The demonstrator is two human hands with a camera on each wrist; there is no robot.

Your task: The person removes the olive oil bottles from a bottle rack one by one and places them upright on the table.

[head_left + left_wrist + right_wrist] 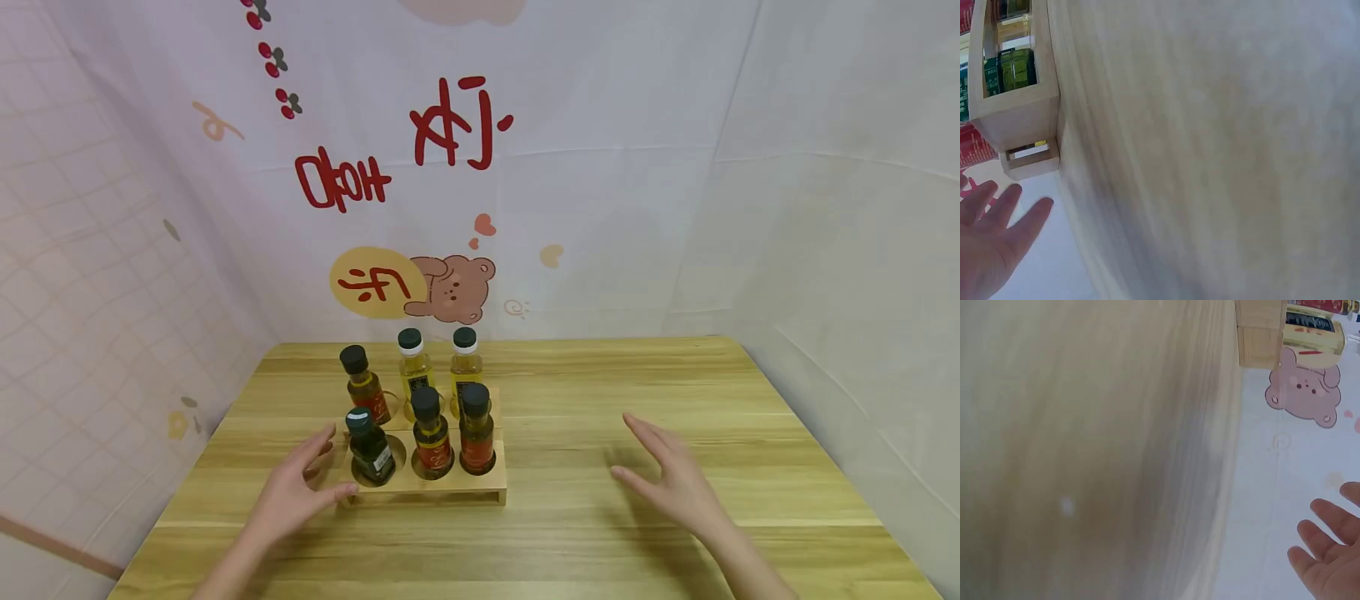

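- From my remote seat, I have the wooden rack (pixel 406 481) left of centre in the lower half of the frame, on the table (pixel 570 533)
- A dark green bottle (pixel 371 454) stands at its front left, two red-labelled bottles (pixel 433 454) alongside; three more bottles (pixel 417 372) stand behind
- I see the left hand (pixel 292 492), lower left, loose-fingered beside the rack; I can't tell whether its thumb touches
- The right hand (pixel 671 483), lower right, is relaxed, well apart from the rack
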